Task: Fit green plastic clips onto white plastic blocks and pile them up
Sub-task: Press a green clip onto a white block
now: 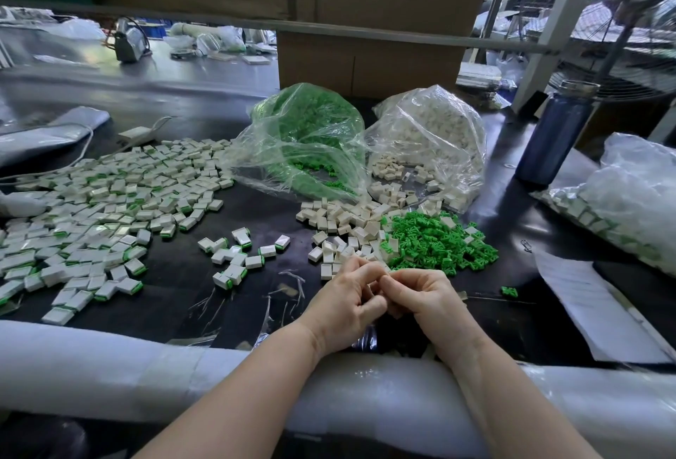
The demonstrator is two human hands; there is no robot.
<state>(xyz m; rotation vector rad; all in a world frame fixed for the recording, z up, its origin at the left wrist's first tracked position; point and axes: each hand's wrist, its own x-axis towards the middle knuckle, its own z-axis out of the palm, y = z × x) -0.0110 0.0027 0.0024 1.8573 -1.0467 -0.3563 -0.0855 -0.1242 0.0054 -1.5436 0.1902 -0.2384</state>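
My left hand point(345, 306) and my right hand point(422, 299) meet fingertip to fingertip just above the black table's near edge. Their curled fingers pinch a small pale piece, seemingly a white block point(374, 289); most of it is hidden. Just beyond them lie loose white blocks point(344, 220) and a heap of green clips point(435, 242). A wide spread of assembled blocks with green ends point(109, 202) covers the table's left half. One stray green clip point(509, 291) lies right of my right hand.
An open bag of green clips point(311, 129) and an open bag of white blocks point(431, 129) stand behind the heaps, before a cardboard box point(365, 63). A dark bottle point(552, 136), a filled bag point(629, 195) and paper point(592, 305) sit right. White foam padding point(109, 359) lines the near edge.
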